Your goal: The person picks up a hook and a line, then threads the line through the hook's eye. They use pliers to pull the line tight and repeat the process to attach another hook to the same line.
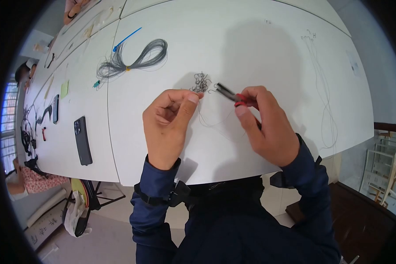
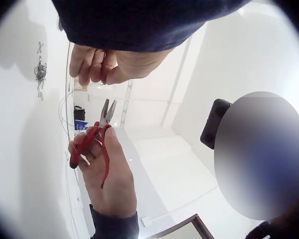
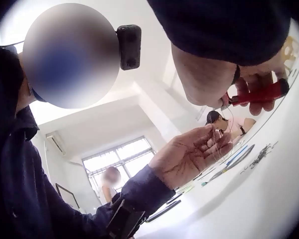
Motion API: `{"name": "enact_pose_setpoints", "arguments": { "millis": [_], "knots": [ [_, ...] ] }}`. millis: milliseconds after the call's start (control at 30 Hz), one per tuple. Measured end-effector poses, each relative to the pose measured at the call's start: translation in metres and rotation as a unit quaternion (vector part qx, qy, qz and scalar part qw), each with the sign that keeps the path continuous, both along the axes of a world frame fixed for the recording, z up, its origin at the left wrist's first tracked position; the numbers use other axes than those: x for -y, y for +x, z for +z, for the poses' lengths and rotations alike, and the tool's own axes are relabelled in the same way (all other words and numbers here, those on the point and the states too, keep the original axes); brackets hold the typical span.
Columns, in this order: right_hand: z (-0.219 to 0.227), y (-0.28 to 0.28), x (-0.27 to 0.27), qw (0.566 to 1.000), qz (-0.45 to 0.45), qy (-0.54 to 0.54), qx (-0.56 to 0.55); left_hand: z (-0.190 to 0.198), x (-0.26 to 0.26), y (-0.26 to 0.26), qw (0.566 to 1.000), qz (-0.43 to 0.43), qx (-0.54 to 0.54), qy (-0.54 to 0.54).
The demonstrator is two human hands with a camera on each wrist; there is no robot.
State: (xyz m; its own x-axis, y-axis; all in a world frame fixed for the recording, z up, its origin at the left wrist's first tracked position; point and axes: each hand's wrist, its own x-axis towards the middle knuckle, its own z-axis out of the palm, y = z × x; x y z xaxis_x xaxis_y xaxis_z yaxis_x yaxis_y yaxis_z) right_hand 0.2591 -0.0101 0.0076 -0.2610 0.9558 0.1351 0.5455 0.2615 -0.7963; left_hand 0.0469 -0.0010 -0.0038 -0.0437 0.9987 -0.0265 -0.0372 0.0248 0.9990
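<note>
My left hand [image 1: 167, 125] pinches a thin, clear line [image 1: 205, 125] between thumb and index finger above the white table. From those fingertips the line loops loosely toward the right. Red-handled pliers [image 1: 227, 92] are in my right hand [image 1: 273, 130], their tip pointing at the left fingertips. In the left wrist view the pliers' [image 2: 105, 115] jaws stand apart, with nothing visible between them. A pile of small dark hooks [image 1: 201, 82] lies on the table just beyond my left fingertips, a few of them scattered to its right.
A bundle of dark line [image 1: 152, 55] tied with yellow lies behind on the left, beside a blue strip [image 1: 130, 37]. Farther left are a black phone [image 1: 82, 141] and a green-yellow note [image 1: 64, 89]. Fine lines with hooks [image 1: 310, 38] lie at right. Other people sit at the left.
</note>
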Motion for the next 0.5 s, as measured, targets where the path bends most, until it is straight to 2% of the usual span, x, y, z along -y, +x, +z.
{"name": "enact_pose_setpoints", "arguments": {
  "millis": [133, 267, 400, 500],
  "knots": [
    [0.004, 0.021, -0.011, 0.992, -0.045, -0.111, -0.041, 0.002, -0.005, -0.013, 0.995, 0.052, 0.064, 0.047],
    [0.001, 0.054, -0.013, 0.974, -0.019, -0.222, 0.05, 0.005, -0.011, -0.034, 0.989, 0.077, 0.102, 0.073],
    [-0.012, 0.078, -0.009, 0.968, 0.005, -0.249, -0.007, 0.0, -0.015, -0.042, 0.986, 0.082, 0.125, 0.079],
    [-0.009, 0.082, -0.008, 0.969, 0.005, -0.248, -0.007, 0.001, -0.012, -0.034, 0.989, 0.09, 0.094, 0.07]
  ]
}}
